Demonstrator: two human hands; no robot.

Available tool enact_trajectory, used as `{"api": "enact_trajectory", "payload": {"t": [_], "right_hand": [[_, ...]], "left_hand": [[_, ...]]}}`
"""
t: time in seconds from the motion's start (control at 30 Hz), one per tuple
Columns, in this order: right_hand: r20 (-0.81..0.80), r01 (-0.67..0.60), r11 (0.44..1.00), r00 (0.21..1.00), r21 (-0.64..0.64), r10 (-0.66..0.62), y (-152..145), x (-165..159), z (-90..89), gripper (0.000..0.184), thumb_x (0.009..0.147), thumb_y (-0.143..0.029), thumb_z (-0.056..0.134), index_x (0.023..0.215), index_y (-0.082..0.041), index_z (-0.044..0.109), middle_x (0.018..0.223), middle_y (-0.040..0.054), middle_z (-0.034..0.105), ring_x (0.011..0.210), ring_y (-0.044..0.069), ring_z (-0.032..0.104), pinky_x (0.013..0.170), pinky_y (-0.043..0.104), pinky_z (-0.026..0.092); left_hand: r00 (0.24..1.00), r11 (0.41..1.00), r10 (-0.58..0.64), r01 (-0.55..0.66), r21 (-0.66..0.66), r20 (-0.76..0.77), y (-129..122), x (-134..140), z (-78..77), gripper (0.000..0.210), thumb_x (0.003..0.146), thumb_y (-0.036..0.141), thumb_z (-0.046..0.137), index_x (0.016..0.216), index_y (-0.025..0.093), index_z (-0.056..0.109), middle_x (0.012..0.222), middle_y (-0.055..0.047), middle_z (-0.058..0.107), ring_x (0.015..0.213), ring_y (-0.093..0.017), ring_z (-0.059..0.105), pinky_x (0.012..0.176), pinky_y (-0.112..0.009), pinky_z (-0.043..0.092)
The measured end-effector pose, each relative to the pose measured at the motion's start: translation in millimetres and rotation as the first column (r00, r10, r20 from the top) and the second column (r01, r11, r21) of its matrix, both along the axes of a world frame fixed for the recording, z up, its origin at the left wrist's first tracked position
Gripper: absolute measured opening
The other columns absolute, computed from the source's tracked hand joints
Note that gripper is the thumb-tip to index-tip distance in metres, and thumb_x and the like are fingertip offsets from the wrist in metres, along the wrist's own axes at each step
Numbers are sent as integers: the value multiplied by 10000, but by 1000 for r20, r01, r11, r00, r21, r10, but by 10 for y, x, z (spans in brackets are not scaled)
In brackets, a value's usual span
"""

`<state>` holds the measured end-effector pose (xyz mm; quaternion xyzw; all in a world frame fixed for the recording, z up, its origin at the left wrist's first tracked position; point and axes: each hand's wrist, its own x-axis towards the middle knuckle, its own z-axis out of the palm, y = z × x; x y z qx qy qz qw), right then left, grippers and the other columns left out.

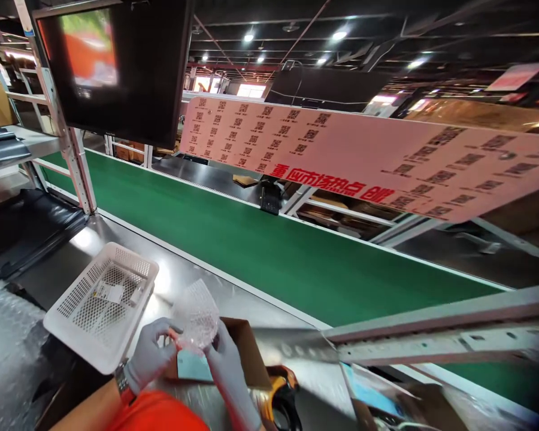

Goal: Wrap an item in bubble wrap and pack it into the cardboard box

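Both gloved hands, left [150, 353] and right [224, 359], pinch a bubble-wrap sheet [196, 314] over an open cardboard box [247, 353] on the steel desk [184, 281]. Light, limp and crushable, it likely handles best gripped along its edges. White basket [101, 302] sits left.

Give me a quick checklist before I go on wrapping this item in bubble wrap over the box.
1. Both gloved hands on the clear bubble wrap sheet: left hand and right hand ok.
2. Item fully covered: cannot tell.
3. Open brown cardboard box under the hands: ok.
4. White perforated plastic basket beside the box, apart from the hands: ok.
5. Green conveyor belt bare nearby: ok.
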<state>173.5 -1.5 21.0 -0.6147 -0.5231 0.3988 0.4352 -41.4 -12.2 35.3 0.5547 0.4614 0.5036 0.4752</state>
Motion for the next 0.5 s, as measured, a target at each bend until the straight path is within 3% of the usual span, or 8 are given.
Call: {"api": "enact_trajectory", "payload": {"t": [0.07,0.13,0.27,0.4,0.5], "right_hand": [[103,101,994,989,30,-104,-48,14,-72,751,880,-570,802,1549,-238,720,1484,158,834,1281,353,825,1075,467,696],[210,176,972,956,157,-207,-55,25,-79,835,899,-582,834,1640,-239,657,1562,181,778,1322,352,803,1120,496,680],[351,102,918,903,382,-247,33,178,70,389,1062,-445,675,1345,-242,847,1381,183,837,1235,326,809,1095,509,673],[455,37,943,869,330,-193,104,419,211,430,947,-207,544,1197,-224,893,1211,155,890,1163,316,839,1055,495,696],[450,72,972,877,225,-169,97,558,210,466,864,-205,528,1137,-225,905,1170,132,917,1129,318,862,1034,481,707]], "left_hand": [[998,996,-64,64,-70,-6,14,25,52,60,839,280,785,789,250,799,1059,-84,901,1080,-276,846,1010,-384,651],[988,981,-156,155,-116,-8,26,71,101,66,831,266,761,767,252,770,1028,-78,890,1040,-268,826,983,-375,635],[943,941,-325,314,-127,-70,55,144,123,76,793,196,714,755,249,752,993,-53,875,1004,-245,803,937,-347,590],[941,958,-280,261,-120,-190,116,137,49,83,848,201,733,828,253,794,1053,-69,887,1059,-261,815,983,-365,618],[947,975,-224,219,-50,-228,237,81,-62,110,893,217,732,886,264,831,1151,-88,896,1144,-279,827,1046,-399,647]]}}
